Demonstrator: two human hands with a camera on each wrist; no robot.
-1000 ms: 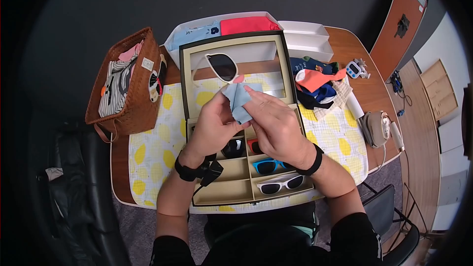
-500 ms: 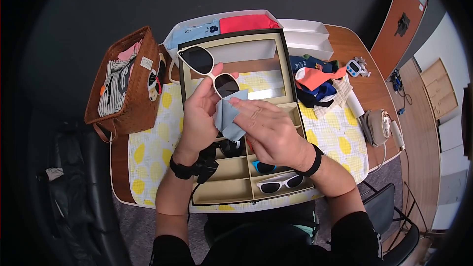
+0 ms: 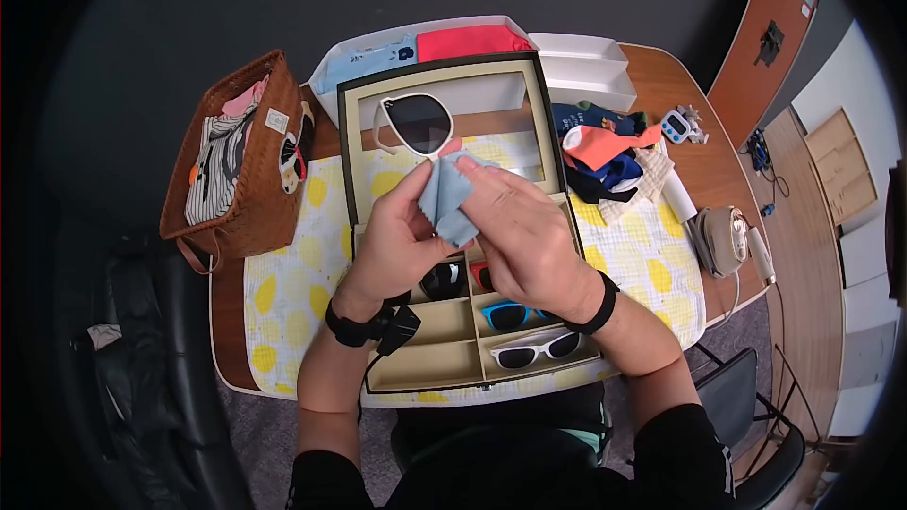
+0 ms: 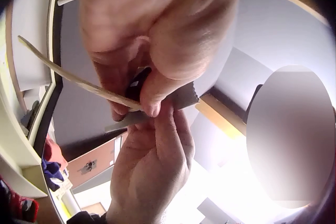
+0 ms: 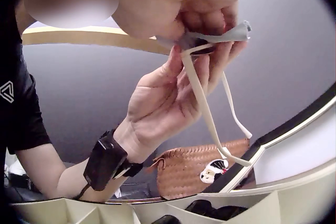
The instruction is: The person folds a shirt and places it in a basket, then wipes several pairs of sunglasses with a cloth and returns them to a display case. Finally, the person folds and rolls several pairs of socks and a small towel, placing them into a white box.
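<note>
Dark wall [image 3: 283, 0] rose behind wooden table [image 3: 657, 80]; cream sunglasses [image 3: 420, 125] sat above open case [image 3: 430, 368], left hand [image 3: 392, 241] gripping them, fingers curled; right hand [image 3: 529, 236] pinched blue cloth [image 3: 446, 196] over lens [image 5: 203, 49] bared moments earlier, rubbing apparently resumed

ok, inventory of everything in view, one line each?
table: 1, brown, centre
tablecloth: 1, white and yellow, on table
case: 1, black and cream, lid open, on tablecloth
cased sunglasses: at least 4, blue, white, red, black
held sunglasses: 1, cream, above case
wiping cloth: 1, light blue, at held lens
trays: 2, white, behind case
basket: 1, brown, left
socks: several, mixed, right
timer: 1, white-blue, right
chair: 1, black, lower right
right-side clutter: count unclear
hands: 2, left, right, fingers gripping sunglasses and cloth
</note>
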